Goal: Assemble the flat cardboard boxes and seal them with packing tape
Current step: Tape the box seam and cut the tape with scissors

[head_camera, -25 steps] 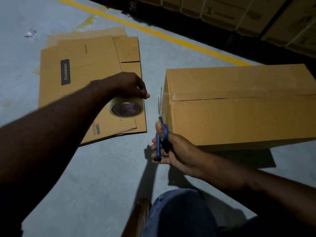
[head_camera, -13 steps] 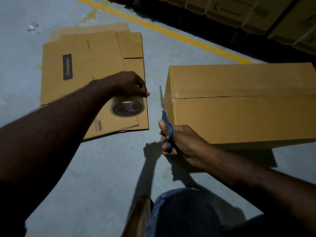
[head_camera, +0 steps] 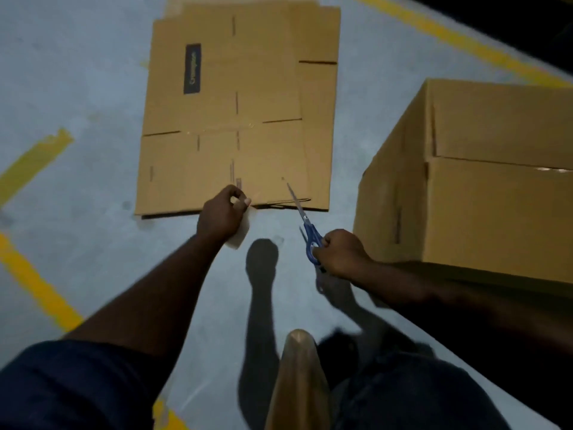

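1 assembled box stands on the floor at the right, its top flaps closed and apparently taped along the seam; it is judged done. A stack of flat boxes, at least 2 sheets, is left lying ahead, unassembled. 1 tape roll is gripped by the left hand at the stack's near edge. 1 pair of scissors is clutched in the right hand.
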Action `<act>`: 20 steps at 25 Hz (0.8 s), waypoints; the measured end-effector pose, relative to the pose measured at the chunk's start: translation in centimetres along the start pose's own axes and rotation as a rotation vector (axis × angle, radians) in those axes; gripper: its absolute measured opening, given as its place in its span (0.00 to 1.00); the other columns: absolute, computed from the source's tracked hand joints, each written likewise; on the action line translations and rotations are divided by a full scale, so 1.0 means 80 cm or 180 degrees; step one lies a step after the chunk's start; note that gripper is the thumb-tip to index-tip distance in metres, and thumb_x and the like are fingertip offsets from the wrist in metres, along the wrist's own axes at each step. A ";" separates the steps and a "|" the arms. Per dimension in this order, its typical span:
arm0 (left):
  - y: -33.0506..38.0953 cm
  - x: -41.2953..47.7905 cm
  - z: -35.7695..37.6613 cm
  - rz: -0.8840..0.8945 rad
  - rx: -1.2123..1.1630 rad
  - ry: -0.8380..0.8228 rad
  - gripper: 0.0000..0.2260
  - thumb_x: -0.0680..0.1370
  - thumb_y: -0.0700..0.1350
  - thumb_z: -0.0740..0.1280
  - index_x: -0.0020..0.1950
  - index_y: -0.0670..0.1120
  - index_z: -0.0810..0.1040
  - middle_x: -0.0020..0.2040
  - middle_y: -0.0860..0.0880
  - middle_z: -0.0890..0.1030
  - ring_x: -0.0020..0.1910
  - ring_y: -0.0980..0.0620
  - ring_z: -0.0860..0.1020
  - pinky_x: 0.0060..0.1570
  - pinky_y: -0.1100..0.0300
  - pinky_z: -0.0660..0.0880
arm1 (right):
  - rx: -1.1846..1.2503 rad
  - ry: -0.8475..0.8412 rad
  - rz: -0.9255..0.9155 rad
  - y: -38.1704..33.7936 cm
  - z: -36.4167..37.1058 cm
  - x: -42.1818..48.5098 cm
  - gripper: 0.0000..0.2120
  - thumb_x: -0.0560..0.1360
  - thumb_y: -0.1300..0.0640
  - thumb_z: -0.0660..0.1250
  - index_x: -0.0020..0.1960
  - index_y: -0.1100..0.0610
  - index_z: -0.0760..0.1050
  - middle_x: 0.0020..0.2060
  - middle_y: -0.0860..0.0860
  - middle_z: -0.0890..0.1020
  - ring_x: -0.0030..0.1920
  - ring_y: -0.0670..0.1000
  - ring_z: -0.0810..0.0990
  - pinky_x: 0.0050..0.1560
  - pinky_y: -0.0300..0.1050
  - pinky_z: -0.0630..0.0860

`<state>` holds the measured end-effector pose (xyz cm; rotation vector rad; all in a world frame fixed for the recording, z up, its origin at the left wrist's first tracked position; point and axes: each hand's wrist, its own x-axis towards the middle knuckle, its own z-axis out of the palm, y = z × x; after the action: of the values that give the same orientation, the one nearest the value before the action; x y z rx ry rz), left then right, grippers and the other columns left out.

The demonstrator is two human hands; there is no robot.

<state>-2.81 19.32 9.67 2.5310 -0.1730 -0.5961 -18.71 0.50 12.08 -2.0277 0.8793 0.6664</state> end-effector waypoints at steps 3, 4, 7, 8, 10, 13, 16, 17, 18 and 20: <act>-0.080 -0.001 0.040 -0.0650 -0.0220 0.0048 0.04 0.80 0.49 0.64 0.52 0.51 0.77 0.49 0.47 0.81 0.51 0.43 0.78 0.45 0.56 0.68 | -0.0723 -0.0058 -0.0285 0.013 0.048 0.062 0.08 0.77 0.54 0.68 0.46 0.60 0.75 0.44 0.57 0.79 0.49 0.59 0.81 0.38 0.41 0.65; -0.100 -0.004 0.056 -0.0782 -0.0408 0.0021 0.04 0.80 0.46 0.64 0.52 0.51 0.78 0.50 0.49 0.81 0.51 0.44 0.78 0.46 0.57 0.69 | -0.0755 -0.0095 -0.0337 0.020 0.062 0.079 0.08 0.77 0.55 0.68 0.47 0.60 0.75 0.45 0.58 0.80 0.51 0.60 0.80 0.41 0.41 0.65; -0.143 -0.008 0.103 -0.1056 -0.1000 -0.0077 0.06 0.77 0.41 0.66 0.48 0.50 0.80 0.50 0.52 0.82 0.53 0.45 0.78 0.54 0.51 0.77 | -0.0873 -0.0197 -0.0465 0.052 0.096 0.120 0.11 0.78 0.54 0.67 0.51 0.63 0.77 0.50 0.60 0.82 0.51 0.59 0.80 0.43 0.42 0.65; -0.154 -0.006 0.118 -0.1119 -0.1155 -0.0111 0.06 0.77 0.41 0.67 0.46 0.50 0.81 0.49 0.52 0.82 0.53 0.45 0.79 0.55 0.47 0.79 | -0.0948 -0.0275 -0.0489 0.063 0.104 0.130 0.12 0.78 0.54 0.67 0.52 0.63 0.77 0.51 0.60 0.82 0.51 0.59 0.80 0.43 0.42 0.65; -0.161 -0.001 0.138 -0.1177 -0.1354 -0.0208 0.05 0.77 0.43 0.70 0.44 0.52 0.83 0.47 0.53 0.84 0.51 0.46 0.80 0.55 0.43 0.80 | -0.1061 -0.0393 -0.0557 0.084 0.117 0.143 0.15 0.79 0.52 0.66 0.53 0.65 0.78 0.50 0.60 0.81 0.51 0.60 0.79 0.43 0.44 0.65; -0.152 0.014 0.158 -0.1206 -0.1285 0.0005 0.04 0.75 0.51 0.71 0.46 0.53 0.85 0.45 0.55 0.85 0.48 0.48 0.82 0.52 0.45 0.81 | -0.1194 -0.0437 -0.0676 0.108 0.136 0.154 0.18 0.80 0.51 0.62 0.55 0.66 0.77 0.50 0.62 0.79 0.52 0.63 0.78 0.46 0.49 0.69; -0.142 0.019 0.166 -0.1281 -0.0771 0.0530 0.06 0.78 0.53 0.70 0.48 0.52 0.84 0.49 0.50 0.83 0.50 0.48 0.81 0.54 0.51 0.79 | -0.0903 0.0072 -0.0606 0.119 0.155 0.150 0.10 0.76 0.59 0.63 0.48 0.66 0.76 0.42 0.63 0.79 0.43 0.64 0.78 0.40 0.50 0.72; -0.138 0.021 0.168 -0.1306 -0.0392 0.0704 0.07 0.78 0.54 0.69 0.49 0.52 0.84 0.51 0.48 0.81 0.51 0.49 0.80 0.53 0.51 0.77 | -0.0711 -0.0079 -0.0504 0.132 0.166 0.155 0.08 0.74 0.61 0.63 0.44 0.66 0.76 0.39 0.63 0.79 0.39 0.65 0.78 0.36 0.50 0.72; -0.136 0.022 0.169 -0.1328 -0.0120 0.0800 0.08 0.78 0.55 0.70 0.49 0.52 0.84 0.51 0.48 0.78 0.52 0.49 0.78 0.52 0.51 0.77 | -0.0591 -0.0059 -0.0528 0.147 0.177 0.166 0.05 0.71 0.63 0.64 0.44 0.66 0.76 0.37 0.62 0.79 0.37 0.65 0.79 0.35 0.50 0.72; -0.130 0.020 0.169 -0.1173 -0.0121 0.0826 0.11 0.78 0.55 0.71 0.50 0.48 0.85 0.51 0.49 0.73 0.50 0.53 0.74 0.49 0.56 0.73 | -0.0624 -0.0139 -0.0489 0.150 0.173 0.165 0.09 0.68 0.69 0.68 0.48 0.66 0.77 0.39 0.63 0.80 0.39 0.67 0.80 0.36 0.48 0.69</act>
<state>-7.41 21.46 -6.66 2.5894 0.4013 -0.3933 -21.80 2.32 -10.17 -2.2202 0.6455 0.7314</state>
